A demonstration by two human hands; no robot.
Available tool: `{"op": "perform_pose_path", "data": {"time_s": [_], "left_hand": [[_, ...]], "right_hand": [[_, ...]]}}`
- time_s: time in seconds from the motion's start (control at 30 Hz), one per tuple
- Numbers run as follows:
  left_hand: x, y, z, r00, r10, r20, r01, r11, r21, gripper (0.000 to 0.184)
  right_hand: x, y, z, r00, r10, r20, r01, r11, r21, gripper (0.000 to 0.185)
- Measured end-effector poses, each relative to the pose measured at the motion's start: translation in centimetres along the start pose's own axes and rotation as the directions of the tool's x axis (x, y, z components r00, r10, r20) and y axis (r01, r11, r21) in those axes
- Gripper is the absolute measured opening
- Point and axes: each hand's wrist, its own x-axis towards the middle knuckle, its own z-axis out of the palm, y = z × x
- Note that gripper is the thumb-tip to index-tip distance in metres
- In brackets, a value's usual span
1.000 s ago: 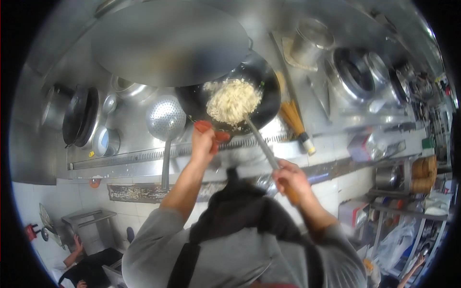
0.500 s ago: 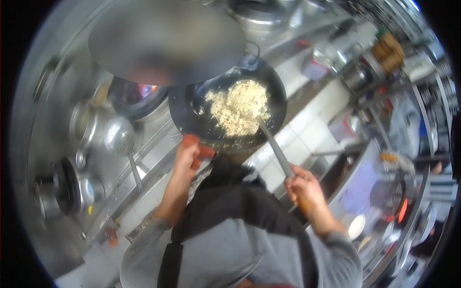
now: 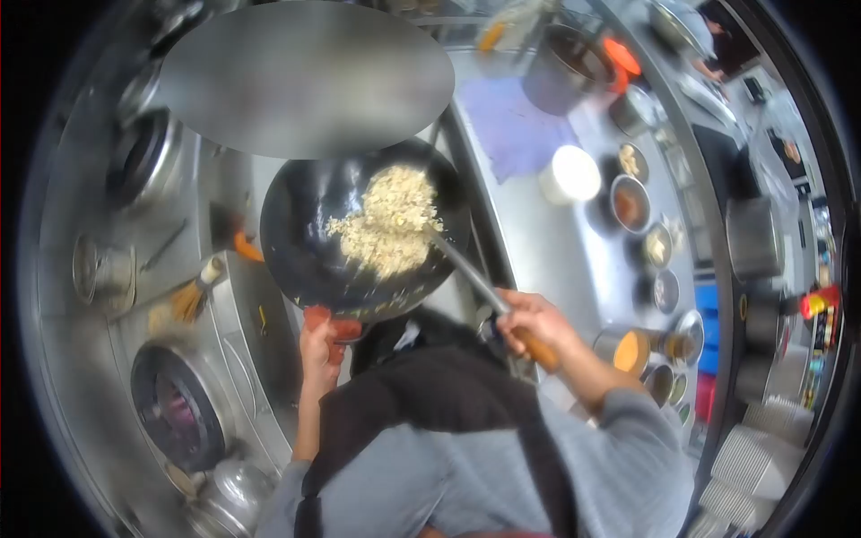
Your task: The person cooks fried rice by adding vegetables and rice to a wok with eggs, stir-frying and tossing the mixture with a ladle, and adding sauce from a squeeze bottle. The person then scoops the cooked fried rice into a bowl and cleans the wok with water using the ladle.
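A black wok hangs in front of my body, holding a mound of fried rice with pale grains and small bits. My left hand grips the wok at its near rim through a folded red cloth, which covers the grip. Closed around a wooden handle, my right hand holds a long metal wok utensil. The utensil slopes down into the rice, where its head is hidden, so I cannot tell whether it is a ladle or a spatula.
On the right, a steel counter carries a white container, a purple cloth, a dark pot and several ingredient bowls. A burner and a bamboo brush are at left. A blurred oval hides the top.
My body and view have turned from the stove toward the steel counter. The wok came along, lifted away from the stove area, with both hands keeping their grips and the rice still inside.
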Motion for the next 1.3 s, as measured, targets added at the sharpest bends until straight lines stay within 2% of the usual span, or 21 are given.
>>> {"op": "perform_pose_path", "data": {"time_s": [0.17,0.23,0.37,0.43,0.47,0.53,0.57,0.6,0.63,0.7,0.73,0.8,0.9,0.93,1.0,1.03,1.1,1.17,1.2,1.23,1.3], "left_hand": [[2.4,1.8,3.7,0.991,-0.045,0.127,0.034,0.996,0.083,0.042],[2.9,2.7,6.6,0.973,-0.07,0.22,0.046,0.993,0.112,0.043],[4.4,2.9,10.2,0.943,-0.102,0.317,0.079,0.993,0.086,0.042],[5.1,2.7,10.7,0.933,-0.088,0.349,0.069,0.995,0.066,0.043],[5.3,2.6,11.0,0.93,-0.093,0.357,0.069,0.994,0.079,0.043],[5.4,2.5,11.1,0.927,-0.101,0.36,0.072,0.993,0.093,0.044],[5.5,2.5,11.2,0.933,-0.101,0.346,0.071,0.993,0.097,0.044],[5.5,2.4,11.2,0.937,-0.102,0.333,0.071,0.992,0.103,0.044],[5.4,2.4,11.3,0.937,-0.102,0.333,0.069,0.992,0.109,0.044],[5.0,2.4,11.0,0.942,-0.073,0.327,0.04,0.993,0.107,0.04],[5.1,2.2,10.6,0.942,-0.077,0.328,0.041,0.993,0.113,0.04],[4.8,2.0,10.1,0.95,-0.088,0.301,0.062,0.993,0.096,0.036],[4.7,2.2,7.9,0.966,-0.07,0.25,0.05,0.995,0.088,0.032],[5.0,2.2,7.3,0.967,-0.064,0.248,0.042,0.995,0.091,0.032],[5.3,1.9,6.1,0.959,-0.056,0.278,0.036,0.996,0.079,0.028],[5.6,2.0,5.6,0.962,-0.052,0.269,0.033,0.997,0.075,0.028],[5.7,2.2,5.1,0.958,-0.05,0.284,0.028,0.996,0.082,0.026],[5.4,2.7,5.6,0.981,-0.086,0.175,0.076,0.995,0.064,0.027],[5.2,2.9,5.8,0.987,-0.129,0.092,0.125,0.991,0.051,0.029],[5.1,3.0,5.8,0.986,-0.12,0.117,0.116,0.992,0.042,0.038],[5.9,2.1,4.8,0.976,-0.152,0.158,0.159,0.987,-0.032,0.042]], "right_hand": [[-6.7,0.1,-0.1,0.966,-0.142,-0.216,0.154,0.987,0.041,0.064],[-9.2,-0.7,-1.1,0.885,-0.215,-0.413,0.257,0.965,0.047,0.063],[-11.8,-2.1,-3.3,0.76,-0.373,-0.532,0.365,0.923,-0.125,0.064],[-12.2,-2.9,-3.3,0.696,-0.424,-0.579,0.358,0.904,-0.233,0.065],[-12.1,-2.9,-4.2,0.693,-0.427,-0.581,0.361,0.903,-0.233,0.065],[-10.8,-1.7,-6.8,0.678,-0.486,-0.551,0.245,0.856,-0.454,0.065],[-9.6,-0.8,-7.6,0.679,-0.487,-0.55,0.248,0.857,-0.452,0.065],[-8.2,0.6,-8.2,0.601,-0.536,-0.593,0.005,0.745,-0.668,0.065],[-6.7,2.3,-9.1,0.523,-0.6,-0.605,-0.261,0.563,-0.784,0.064],[-3.0,7.7,-11.9,0.491,-0.72,-0.491,-0.418,0.3,-0.858,0.063],[-2.2,9.5,-12.5,0.49,-0.717,-0.496,-0.418,0.305,-0.855,0.063],[-1.9,10.7,-13.2,0.387,-0.769,-0.51,-0.318,0.408,-0.856,0.061],[-1.3,11.4,-12.4,0.303,-0.795,-0.525,-0.292,0.447,-0.846,0.06],[-1.1,11.7,-12.6,0.304,-0.796,-0.524,-0.284,0.449,-0.847,0.06],[-1.3,12.3,-13.2,0.191,-0.878,-0.439,-0.282,0.379,-0.881,0.059],[-1.6,12.2,-13.2,0.199,-0.879,-0.434,-0.276,0.374,-0.885,0.059],[-2.7,11.5,-12.7,0.143,-0.919,-0.368,-0.12,0.353,-0.928,0.056],[-3.6,10.3,-9.8,0.176,-0.935,-0.308,-0.04,0.305,-0.951,0.054],[-3.6,10.2,-8.3,0.245,-0.9,-0.36,0.134,0.399,-0.907,0.054],[-3.4,10.5,-7.5,0.323,-0.859,-0.397,0.293,0.49,-0.821,0.054],[-1.3,13.4,-8.6,0.485,-0.805,-0.341,0.348,0.535,-0.77,0.056]]}}
